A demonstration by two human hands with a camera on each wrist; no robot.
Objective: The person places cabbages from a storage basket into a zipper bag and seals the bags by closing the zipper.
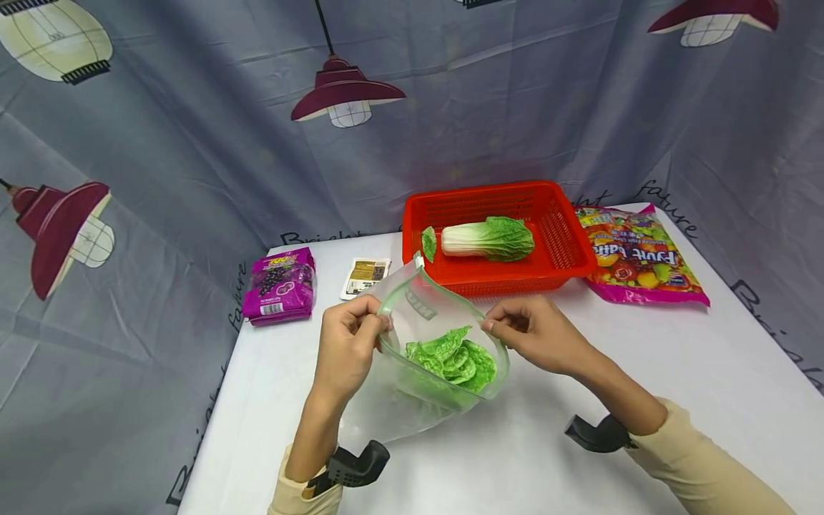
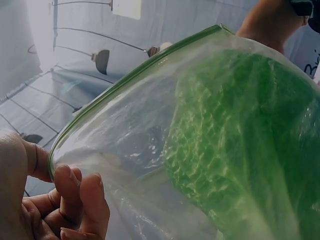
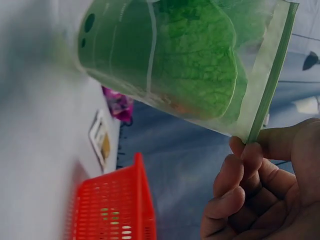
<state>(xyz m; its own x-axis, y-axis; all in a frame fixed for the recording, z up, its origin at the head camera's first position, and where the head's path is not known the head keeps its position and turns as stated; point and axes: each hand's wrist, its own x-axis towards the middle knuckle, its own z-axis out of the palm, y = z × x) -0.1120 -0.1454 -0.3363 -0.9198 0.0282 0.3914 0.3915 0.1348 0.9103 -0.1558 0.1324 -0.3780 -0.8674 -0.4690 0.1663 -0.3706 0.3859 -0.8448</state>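
Note:
A clear zip bag with a green seal strip is held up over the table, its mouth spread wide. Green cabbage leaves lie inside; through the plastic they show large in the left wrist view. My left hand pinches the bag's rim on the left between thumb and fingers. On the other side my right hand pinches the rim near its corner, seen close in the right wrist view. The white slider sits at the far end of the seal.
Behind the bag stands a red plastic basket holding a napa cabbage and a loose leaf. A purple packet and a small flat packet lie left. A colourful candy bag lies right of the basket.

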